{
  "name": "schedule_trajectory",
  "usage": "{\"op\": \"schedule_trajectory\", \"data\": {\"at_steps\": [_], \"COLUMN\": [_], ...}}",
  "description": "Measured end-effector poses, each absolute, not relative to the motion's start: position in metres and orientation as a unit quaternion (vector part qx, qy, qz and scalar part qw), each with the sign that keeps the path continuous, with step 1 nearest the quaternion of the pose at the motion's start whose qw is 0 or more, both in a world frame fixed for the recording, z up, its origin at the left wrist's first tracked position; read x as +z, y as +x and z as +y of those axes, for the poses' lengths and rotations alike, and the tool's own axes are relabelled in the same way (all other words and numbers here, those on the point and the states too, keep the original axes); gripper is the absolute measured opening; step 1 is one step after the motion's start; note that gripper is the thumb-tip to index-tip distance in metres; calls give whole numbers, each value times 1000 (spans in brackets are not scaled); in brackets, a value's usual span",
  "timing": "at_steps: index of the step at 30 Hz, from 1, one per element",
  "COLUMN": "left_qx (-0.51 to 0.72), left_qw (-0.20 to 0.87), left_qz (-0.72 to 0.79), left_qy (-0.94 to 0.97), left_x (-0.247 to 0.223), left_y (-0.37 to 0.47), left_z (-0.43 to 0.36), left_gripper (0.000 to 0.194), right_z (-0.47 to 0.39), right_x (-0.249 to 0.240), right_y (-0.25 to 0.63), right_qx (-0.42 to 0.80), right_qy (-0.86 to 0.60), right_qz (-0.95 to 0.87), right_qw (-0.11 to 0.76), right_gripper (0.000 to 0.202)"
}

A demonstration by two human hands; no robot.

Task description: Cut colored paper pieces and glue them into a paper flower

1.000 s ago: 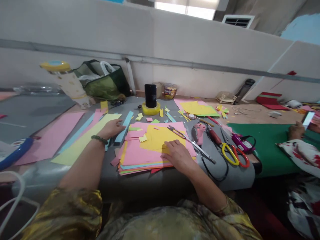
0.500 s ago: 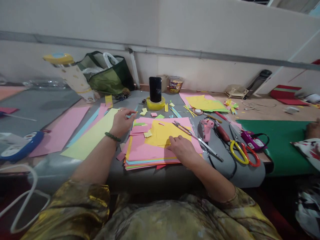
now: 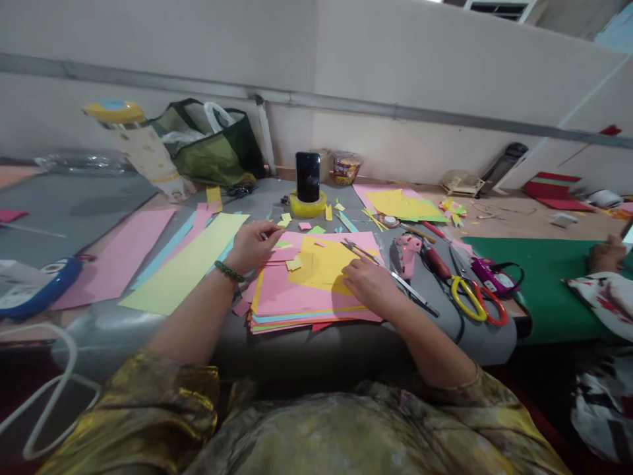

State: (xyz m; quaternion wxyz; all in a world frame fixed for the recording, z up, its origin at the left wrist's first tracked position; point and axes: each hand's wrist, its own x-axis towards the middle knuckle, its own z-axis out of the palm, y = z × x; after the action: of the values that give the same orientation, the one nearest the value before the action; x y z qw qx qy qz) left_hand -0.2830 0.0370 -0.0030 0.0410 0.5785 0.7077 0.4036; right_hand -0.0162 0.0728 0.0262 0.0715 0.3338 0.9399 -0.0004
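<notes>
My left hand [image 3: 254, 247], with a dark green bead bracelet [image 3: 229, 271] on the wrist, hovers by the upper left of a paper stack [image 3: 277, 290]. Its thumb and fingers are pinched together; anything between them is too small to make out. Yellow paper [image 3: 321, 264] lies on the pink top sheet of the stack. Over its right part rests my right hand [image 3: 370, 284], fingers bent and close together at the paper; what they grip, if anything, is hidden. A thin pointed metal tool [image 3: 415, 300] runs behind the right hand. Small paper scraps [image 3: 293, 264] lie between both hands.
To the right lie a pink glue gun [image 3: 408, 254], scissors with yellow and red handles [image 3: 467, 300] and a purple device [image 3: 494, 274]. A phone [image 3: 307, 177] stands in a yellow tape roll [image 3: 307, 208]. Long paper strips [image 3: 182, 270] lie left. Another person's hand [image 3: 607, 254] is far right.
My left hand has moved right, its fingers drawn closer together. My right hand has slid slightly right over the yellow paper. The view has shifted a little.
</notes>
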Motion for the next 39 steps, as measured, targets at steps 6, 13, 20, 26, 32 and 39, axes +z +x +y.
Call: {"op": "schedule_trajectory", "data": {"at_steps": [6, 13, 20, 26, 32, 39], "left_qx": [376, 228, 149, 167, 272, 174], "left_qw": [57, 55, 63, 42, 68, 96], "left_qz": [637, 570, 551, 563, 604, 617], "left_qy": [670, 788, 819, 809, 746, 762], "left_x": [-6, -5, -7, -5, -5, 1], "left_y": [-281, -269, -256, -262, -284, -284], "left_z": [37, 36, 37, 40, 38, 32], "left_gripper": [34, 49, 32, 22, 40, 51], "right_z": [70, 71, 79, 90, 93, 101], "right_x": [17, -1, 24, 28, 25, 24], "right_y": [-27, -30, -8, 6, -2, -2], "right_qx": [-54, -58, -32, 40, 34, 44], "right_qy": [302, 227, 305, 516, 555, 575], "right_qz": [952, 972, 952, 855, 830, 816], "right_qw": [-3, 11, 12, 20, 42, 25], "right_gripper": [55, 25, 23, 30, 35, 34]}}
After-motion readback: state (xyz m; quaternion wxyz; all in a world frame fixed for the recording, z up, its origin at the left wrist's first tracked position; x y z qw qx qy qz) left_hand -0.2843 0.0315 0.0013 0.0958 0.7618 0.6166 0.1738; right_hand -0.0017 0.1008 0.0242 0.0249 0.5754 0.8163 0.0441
